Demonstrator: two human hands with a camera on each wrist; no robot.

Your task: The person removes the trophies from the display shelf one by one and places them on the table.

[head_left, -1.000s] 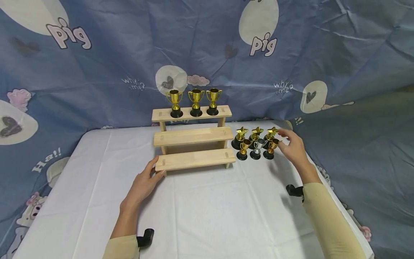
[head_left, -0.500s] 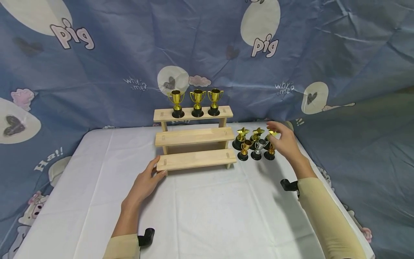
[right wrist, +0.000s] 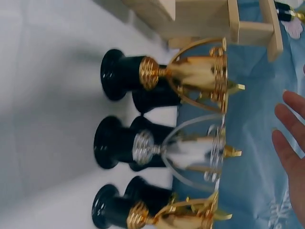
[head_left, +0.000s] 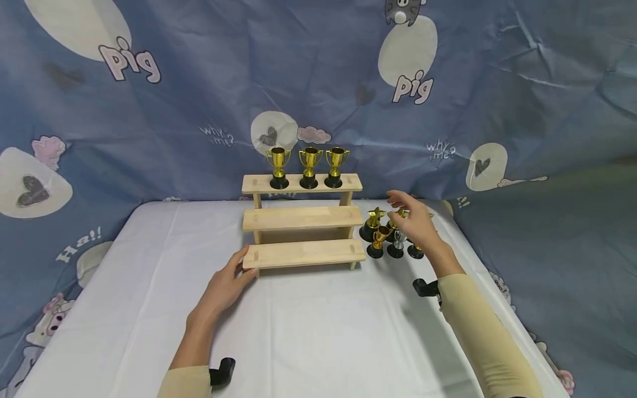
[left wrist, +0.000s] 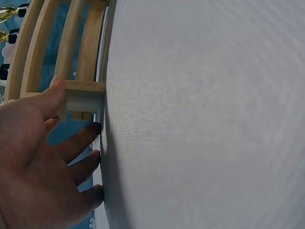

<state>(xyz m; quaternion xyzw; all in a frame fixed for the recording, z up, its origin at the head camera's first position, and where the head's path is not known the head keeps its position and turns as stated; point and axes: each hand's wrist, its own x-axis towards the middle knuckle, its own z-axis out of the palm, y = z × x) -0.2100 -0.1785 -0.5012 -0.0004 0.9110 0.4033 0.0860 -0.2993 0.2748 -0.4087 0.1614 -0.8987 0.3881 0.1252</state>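
Observation:
A three-step wooden display stand (head_left: 304, 253) stands on the white-covered table. My left hand (head_left: 220, 288) holds the left end of its bottom step, the thumb (left wrist: 53, 98) at the front corner. My right hand (head_left: 418, 225) hovers over the trophies right of the stand, fingers apart and holding nothing. Beneath it stand a bronze-gold cup trophy (head_left: 380, 236), a silver cup trophy (right wrist: 195, 148) and another bronze-gold cup (right wrist: 183, 219) in a front row. Behind them are gold star trophies (head_left: 375, 217), partly hidden by the hand and the cups.
Three gold cup trophies stand upright on the top step, the middle cup (head_left: 309, 160) between two others. Patterned blue cloth (head_left: 199, 99) hangs behind the table. White tablecloth (head_left: 318, 331) spreads in front of the stand.
My right hand has moved left, from beside the rightmost star trophy to above the middle of the group. My left hand stays at the stand. The head view has shifted slightly.

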